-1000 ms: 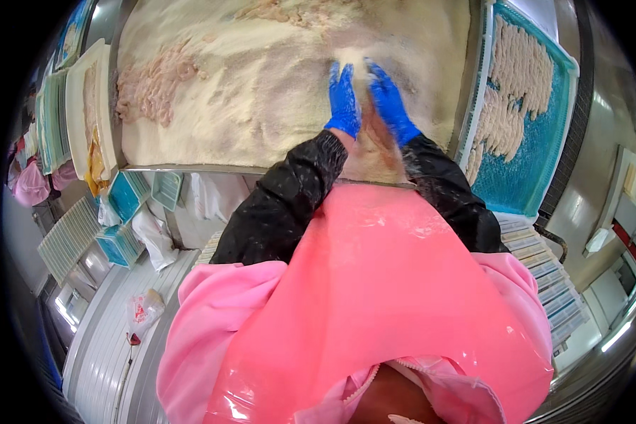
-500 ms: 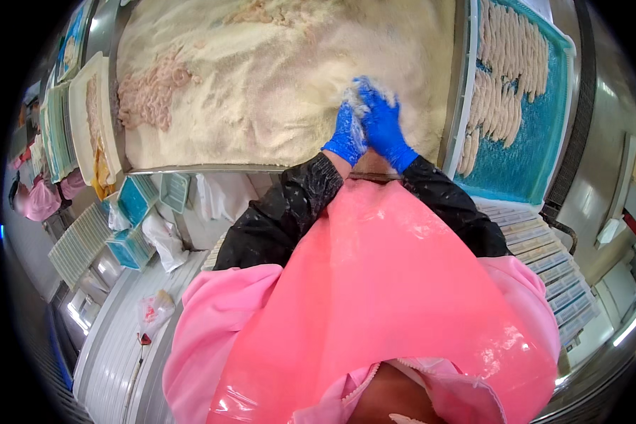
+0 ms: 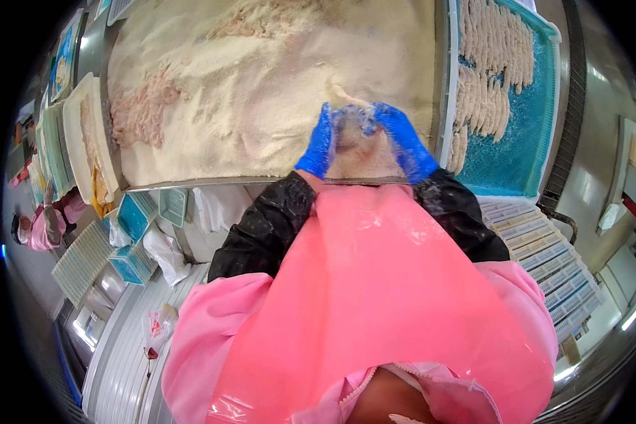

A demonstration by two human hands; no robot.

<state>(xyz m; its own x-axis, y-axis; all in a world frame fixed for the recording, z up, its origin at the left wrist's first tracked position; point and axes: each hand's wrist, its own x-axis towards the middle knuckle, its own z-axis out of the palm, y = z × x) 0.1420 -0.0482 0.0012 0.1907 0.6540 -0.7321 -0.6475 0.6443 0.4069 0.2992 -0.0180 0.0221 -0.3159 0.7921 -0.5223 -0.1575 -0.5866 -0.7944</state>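
A pale, crumb-coated strip of meat (image 3: 351, 99) stretches between my two blue-gloved hands, just above a broad tray of crumbs (image 3: 261, 120). My left hand (image 3: 319, 145) is closed at the strip's left end, its fingers together and the thumb hidden. On the other end, my right hand (image 3: 408, 145) has its fingers closed; they are somewhat blurred. Crumbs cling to both gloves. Raw pink meat (image 3: 144, 106) lies in a heap at the tray's left, and more meat (image 3: 261, 18) sits half covered with crumbs at the far side.
To the right, a blue-lined tray (image 3: 526, 141) holds rows of coated strips (image 3: 498, 42). Stacked trays (image 3: 544, 261) stand below it. A white tub (image 3: 84, 141) adjoins the left side. Blue baskets (image 3: 135, 215) and a white bag (image 3: 166, 249) are at lower left, with another person (image 3: 45, 226) beyond.
My hands were together over the crumbs; they have moved apart and slightly toward me. The coated strip now shows between them. The whole view has shifted a little.
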